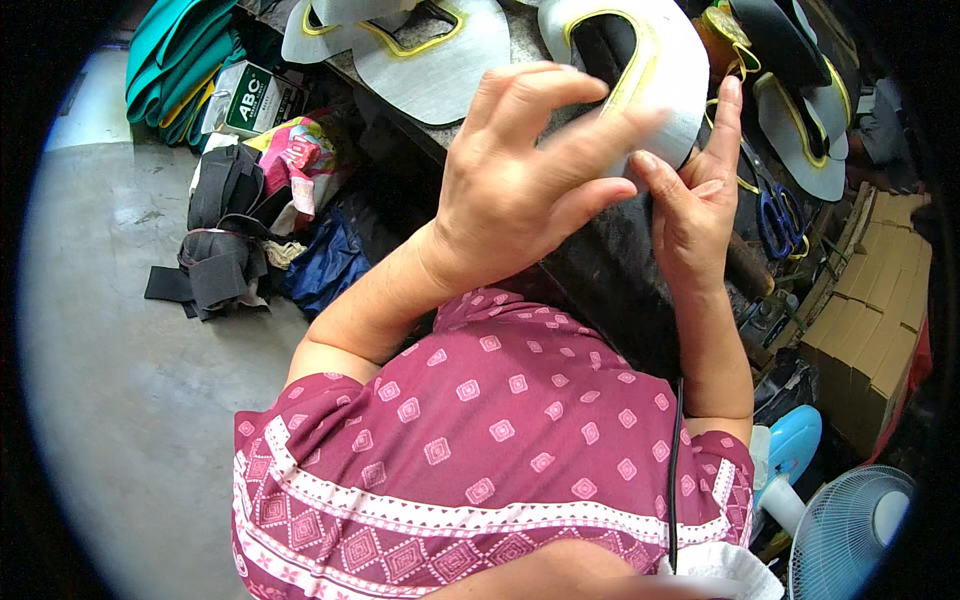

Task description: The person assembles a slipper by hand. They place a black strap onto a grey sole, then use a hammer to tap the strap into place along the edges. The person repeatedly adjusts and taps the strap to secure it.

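Note:
A pale grey sheet piece [685,60], shaped like a shoe upper, has a yellow-edged cutout. My left hand [530,165] is over its near left side, fingers apart, the forefinger smeared by motion; nothing shows in its grasp. At the near right edge, my right hand [695,205] has its thumb on the piece and its forefinger stretched up beside it. The other right fingers are curled and partly hidden, seeming to pinch the edge. Close to that forefinger hangs a narrow yellow strip [745,62]. Similar grey pieces [440,75] lie at the far left of the dark worktable.
Blue-handled scissors [778,215] and another yellow-edged piece [800,135] are on the right. A cardboard box [865,310] and a fan [850,540] stand beyond my right arm. Black strips [225,190], a box [250,100] and green sheets [175,60] are at the left.

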Tool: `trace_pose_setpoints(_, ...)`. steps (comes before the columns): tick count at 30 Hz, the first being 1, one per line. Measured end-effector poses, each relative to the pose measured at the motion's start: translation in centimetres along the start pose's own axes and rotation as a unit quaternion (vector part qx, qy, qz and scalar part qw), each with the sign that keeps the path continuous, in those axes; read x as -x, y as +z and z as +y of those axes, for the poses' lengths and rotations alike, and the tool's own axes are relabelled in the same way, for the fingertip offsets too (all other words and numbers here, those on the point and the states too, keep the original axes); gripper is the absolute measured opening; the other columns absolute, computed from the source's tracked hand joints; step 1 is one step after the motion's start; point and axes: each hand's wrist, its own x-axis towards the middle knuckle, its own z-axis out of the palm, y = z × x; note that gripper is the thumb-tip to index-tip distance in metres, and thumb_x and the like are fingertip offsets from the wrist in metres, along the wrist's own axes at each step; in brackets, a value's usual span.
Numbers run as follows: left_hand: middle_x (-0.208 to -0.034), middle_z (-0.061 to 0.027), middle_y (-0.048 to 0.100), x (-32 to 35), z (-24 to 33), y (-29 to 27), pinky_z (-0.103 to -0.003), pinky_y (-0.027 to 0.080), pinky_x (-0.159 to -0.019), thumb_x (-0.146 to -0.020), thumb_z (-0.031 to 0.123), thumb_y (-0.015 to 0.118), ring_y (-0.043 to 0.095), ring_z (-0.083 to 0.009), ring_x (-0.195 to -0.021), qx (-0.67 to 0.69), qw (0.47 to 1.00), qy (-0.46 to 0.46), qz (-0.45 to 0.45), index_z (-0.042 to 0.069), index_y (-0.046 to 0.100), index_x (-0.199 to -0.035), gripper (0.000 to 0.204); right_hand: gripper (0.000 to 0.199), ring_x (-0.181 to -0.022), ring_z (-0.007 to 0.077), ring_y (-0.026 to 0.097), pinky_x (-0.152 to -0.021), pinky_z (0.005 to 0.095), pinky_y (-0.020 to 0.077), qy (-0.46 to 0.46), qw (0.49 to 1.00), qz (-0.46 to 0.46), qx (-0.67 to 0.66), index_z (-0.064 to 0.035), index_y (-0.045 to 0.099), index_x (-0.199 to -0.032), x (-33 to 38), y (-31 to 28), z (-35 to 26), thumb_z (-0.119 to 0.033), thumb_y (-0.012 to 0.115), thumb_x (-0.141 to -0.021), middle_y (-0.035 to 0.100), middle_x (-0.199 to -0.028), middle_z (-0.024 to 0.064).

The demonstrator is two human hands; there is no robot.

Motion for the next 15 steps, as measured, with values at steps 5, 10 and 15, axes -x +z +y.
trace_pose_setpoints(5, -0.109, -0.0105, 0.064, -0.3, -0.1, 0.0, -0.039, 0.052, -0.087, -0.074, 0.017, 0.084, 0.063, -0.0286, -0.100, 0.053, 0.998, 0.001, -0.045, 0.009, 0.074, -0.099, 0.028, 0.102, -0.111, 0.0214, 0.067, -0.097, 0.0352, 0.0530, 0.002, 0.999, 0.024, -0.037, -0.0086, -0.003, -0.163, -0.2, -0.7, 0.5, 0.006, 0.066, -0.089, 0.063, -0.130, 0.0181)
trace_pose_setpoints(10, -0.112, -0.0107, 0.065, 1.5, -4.4, -1.3, -0.040, 0.051, -0.092, -0.082, 0.013, 0.078, 0.061, -0.0331, -0.104, -0.069, 0.997, -0.038, -0.008, 0.009, 0.070, -0.110, 0.030, 0.096, -0.106, 0.0211, 0.068, -0.093, 0.0361, 0.0539, -0.015, 0.997, 0.052, -0.053, -0.0079, 0.000, -0.163, -0.9, -1.5, 0.0, 0.007, 0.062, -0.091, 0.065, -0.124, 0.0175)
trace_pose_setpoints(15, -0.166, -0.0179, 0.024, 3.7, -12.6, 0.1, -0.074, 0.013, -0.115, -0.086, 0.070, 0.061, 0.013, -0.0472, -0.153, -0.341, 0.911, -0.183, -0.146, 0.030, 0.048, -0.151, 0.077, 0.090, -0.128, 0.0294, 0.058, -0.108, 0.0418, 0.0461, -0.012, 0.999, 0.040, 0.020, -0.0075, 0.003, -0.163, -0.8, -2.1, 0.0, 0.000, 0.060, -0.094, 0.045, -0.150, 0.0227)
